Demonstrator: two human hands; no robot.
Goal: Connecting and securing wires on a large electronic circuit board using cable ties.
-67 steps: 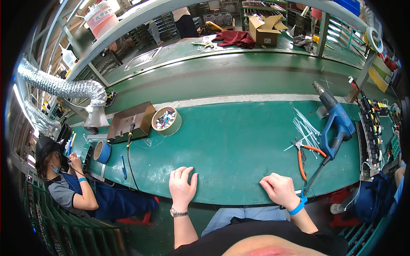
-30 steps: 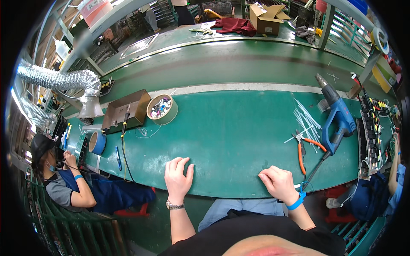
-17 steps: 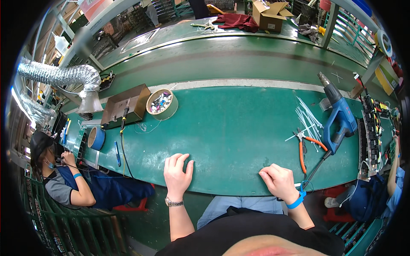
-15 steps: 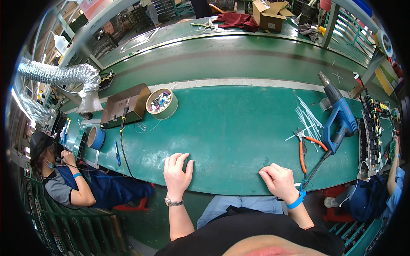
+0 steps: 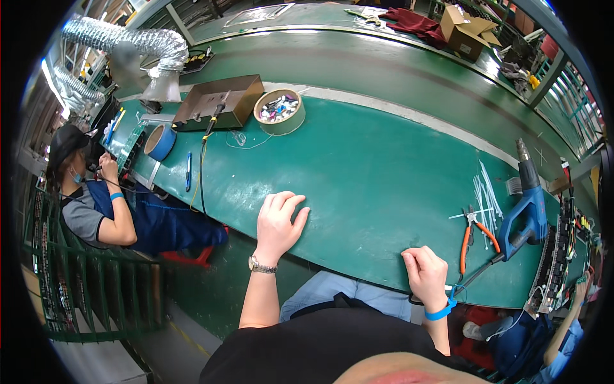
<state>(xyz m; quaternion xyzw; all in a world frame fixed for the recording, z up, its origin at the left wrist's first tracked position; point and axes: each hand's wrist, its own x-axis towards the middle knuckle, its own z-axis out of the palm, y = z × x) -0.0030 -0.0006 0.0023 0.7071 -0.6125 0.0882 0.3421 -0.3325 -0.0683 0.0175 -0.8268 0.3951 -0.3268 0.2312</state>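
My left hand (image 5: pixel 279 224) rests on the green tabletop near its front edge, thumb apart from the other fingers and nothing held. A watch is on that wrist. Farther right, my right hand (image 5: pixel 426 275) lies at the table edge with its fingers curled in and no object showing in it. A blue band (image 5: pixel 440 312) circles the right wrist. Nearest to this hand are pliers (image 5: pixel 472 221) with orange handles, lying apart from it. White cable ties (image 5: pixel 487 192) are spread beside the pliers. A blue heat gun (image 5: pixel 526 214) lies just to their right.
Far left stand a bin (image 5: pixel 220 105), a tub of small parts (image 5: pixel 280 115) and a blue tape roll (image 5: pixel 160 142). A soldering iron (image 5: pixel 215 115) leans on the bin; its cord crosses the table. A blue pen (image 5: pixel 188 171) lies nearby. Co-workers sit at both sides.
The whole view has turned and tilted, so the table now slopes down to the right. My hands stay resting on the table in much the same poses.
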